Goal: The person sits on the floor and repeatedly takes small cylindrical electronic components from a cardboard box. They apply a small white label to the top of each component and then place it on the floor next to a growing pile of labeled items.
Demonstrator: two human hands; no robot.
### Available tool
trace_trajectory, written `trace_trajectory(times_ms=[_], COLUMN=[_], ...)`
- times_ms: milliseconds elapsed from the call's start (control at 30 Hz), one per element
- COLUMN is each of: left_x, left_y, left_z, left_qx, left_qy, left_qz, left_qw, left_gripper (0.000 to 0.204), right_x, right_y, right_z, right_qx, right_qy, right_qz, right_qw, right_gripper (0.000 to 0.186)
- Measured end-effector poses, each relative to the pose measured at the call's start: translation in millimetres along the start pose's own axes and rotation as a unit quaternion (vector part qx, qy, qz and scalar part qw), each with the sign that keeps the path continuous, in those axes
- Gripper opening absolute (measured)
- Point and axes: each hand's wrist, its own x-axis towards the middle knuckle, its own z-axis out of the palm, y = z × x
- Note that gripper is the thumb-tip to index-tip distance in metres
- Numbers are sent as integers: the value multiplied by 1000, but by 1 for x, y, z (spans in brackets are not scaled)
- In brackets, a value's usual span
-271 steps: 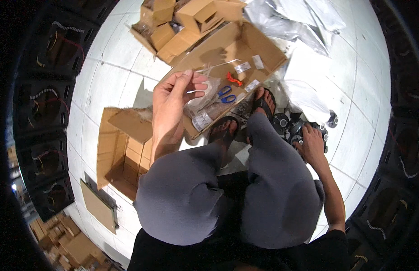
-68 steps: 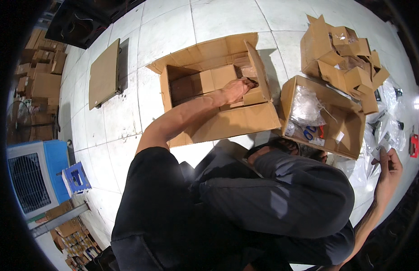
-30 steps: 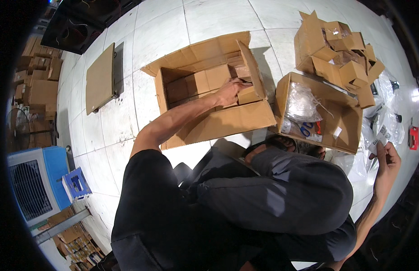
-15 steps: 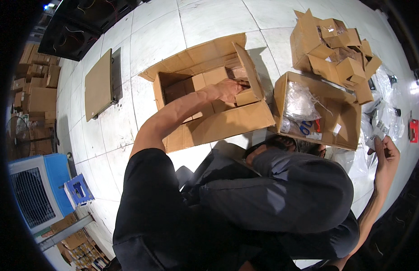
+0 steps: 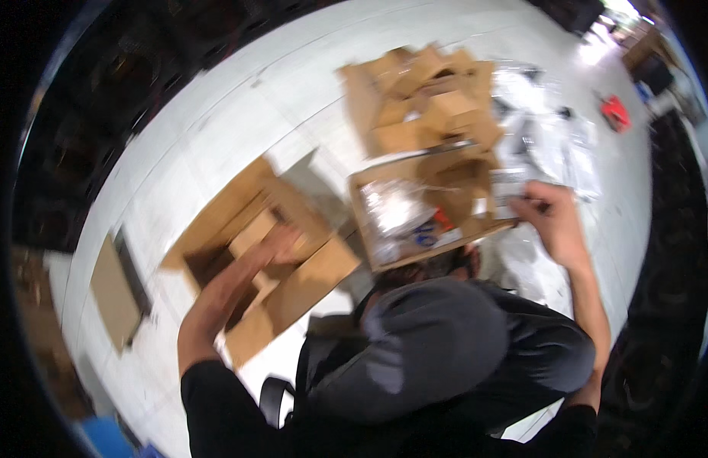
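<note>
My left hand (image 5: 281, 244) reaches into an open cardboard box (image 5: 266, 317) on the left, over smaller brown cartons (image 5: 255, 233) inside. Motion smears its fingers, so whether it grips anything is unclear. My right hand (image 5: 556, 221) is held up at the right, thumb and fingers pinched on a small clear plastic bag (image 5: 509, 185). That bag overlaps the right end of a shallow open carton (image 5: 362, 206). Inside this carton lie a clear plastic bag (image 5: 396, 206), blue-handled scissors (image 5: 425, 233) and something red (image 5: 443, 220).
Behind the shallow carton stands a box of crumpled cardboard pieces (image 5: 438, 99). Clear plastic bags (image 5: 545, 145) spread over the floor to its right. A red object (image 5: 615, 113) lies farther right. At the left is a flat brown wheeled board (image 5: 116, 294). My bent knee (image 5: 446, 328) fills the front.
My view has swung right and is blurred, so the boxes appear farther left. The right hand has come closer to the shallow carton with the small bag. My left hand stays in the left box.
</note>
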Motion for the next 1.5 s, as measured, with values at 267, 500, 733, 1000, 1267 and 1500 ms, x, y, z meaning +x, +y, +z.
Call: trace_trajectory(times_ms=[267,500,733,1000,1267,1500], left_x=[16,-13,-68,-23,130,88], left_y=[54,72,78,147,218,217], left_z=[-40,-74,-110,-183,-184,-172], left_qx=[-66,-144,-201,-275,-55,-131], left_qy=[-3,38,177,407,214,302], left_qz=[-63,-128,-194,-96,-42,-61], left_qw=[996,981,944,866,974,942], left_gripper=[82,83,79,86,58,26], right_x=[-2,-9,0,-1,-5,-7], right_y=[11,8,2,10,6,17], right_z=[-27,-16,-9,-22,-30,-34], right_qx=[49,21,59,64,95,109], right_qy=[-7,12,-11,8,41,38], right_qz=[65,58,81,69,57,1], right_qw=[997,998,995,996,993,993], right_gripper=[18,13,13,13,13,12])
